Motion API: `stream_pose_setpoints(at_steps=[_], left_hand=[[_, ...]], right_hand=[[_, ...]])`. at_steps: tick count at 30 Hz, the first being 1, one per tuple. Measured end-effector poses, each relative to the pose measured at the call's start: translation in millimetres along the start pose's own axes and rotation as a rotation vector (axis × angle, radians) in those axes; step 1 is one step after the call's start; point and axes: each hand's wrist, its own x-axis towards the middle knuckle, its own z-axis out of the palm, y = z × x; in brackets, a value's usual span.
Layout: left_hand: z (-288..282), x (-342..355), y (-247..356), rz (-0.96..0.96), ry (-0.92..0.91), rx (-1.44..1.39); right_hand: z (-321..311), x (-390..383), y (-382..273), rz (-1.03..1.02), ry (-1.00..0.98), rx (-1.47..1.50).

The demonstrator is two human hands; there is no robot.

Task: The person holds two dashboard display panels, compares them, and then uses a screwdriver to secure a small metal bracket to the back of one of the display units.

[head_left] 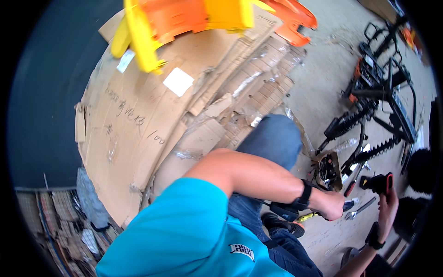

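Note:
My left arm, in a teal sleeve with a black wrist strap, reaches across to the right. My left hand (328, 206) is closed low over the floor, around a small dark-and-silver tool (349, 203) mostly hidden by the fist. At the right, my right hand (387, 206), also with a black strap, grips a black tool with red trim (379, 183) that looks like a cordless driver. Between the hands, a grey metal wrench (361, 210) lies on the floor. Close by stands an open cardboard box (328, 171) of dark small parts.
Flattened cardboard (124, 106) is stacked at the left, with yellow and orange plastic panels (184, 18) on its far end. A black metal vehicle frame (385, 92) with coil springs stands at the right. A yellow-handled tool (308, 216) lies beside my shoe (281, 225).

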Motion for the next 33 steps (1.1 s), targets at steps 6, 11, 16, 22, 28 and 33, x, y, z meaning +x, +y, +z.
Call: stream_pose_setpoints(at_steps=[6, 11, 16, 22, 28, 33], left_hand=[[32.6, 31.8, -4.1, 0.065, -0.062, 0.043], [40.0, 29.5, 15.9, -0.026, 0.007, 0.197], [41.0, 52.2, 13.5, 0.013, 0.082, 0.050], [42.1, 62.3, 10.9, 0.051, 0.186, -0.243], [22.6, 13.0, 29.8, 0.340, 0.050, -0.469], [4.0, 24.9, 9.0, 0.267, -0.105, -0.586]], right_hand=[[40.9, -29.4, -219.7, -0.460, -0.040, 0.162], [118.3, -113.1, -418.2, -0.883, -0.646, 0.616], [79.5, -125.1, -388.3, -0.928, -0.384, 0.368], [1.2, -100.9, -163.4, -0.329, 0.135, 0.092], [33.6, -160.8, -38.3, -0.043, 0.156, 0.223], [88.0, -151.0, -28.8, -0.031, 0.189, 0.485]])
